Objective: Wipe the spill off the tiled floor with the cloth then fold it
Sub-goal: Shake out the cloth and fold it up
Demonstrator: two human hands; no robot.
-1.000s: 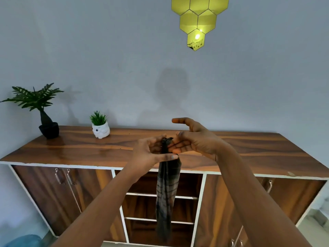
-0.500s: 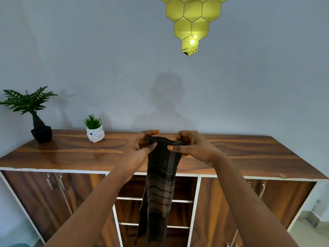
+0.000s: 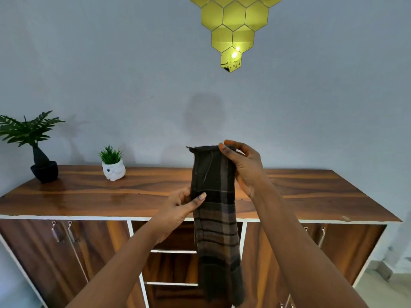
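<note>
Wooden sideboard (image 3: 89, 196) with a glossy top spans the lower half of the frame against a pale grey wall (image 3: 111, 74). At far left on its top stands a leafy plant in a black pot (image 3: 44, 172); just right of it, a small green plant in a white pot (image 3: 113, 171). Left of centre, the left hand (image 3: 178, 210) pinches the left edge of the cloth (image 3: 214, 207) partway down, thumb in front and fingers curled behind. At centre, the dark plaid cloth hangs as a narrow vertical strip in front of the open shelves (image 3: 173, 252). Right of centre, the right hand (image 3: 246, 170) grips the cloth's top right corner between thumb and curled fingers. At top centre, yellow hexagonal mirror tiles (image 3: 233, 25) hang on the wall.
</note>
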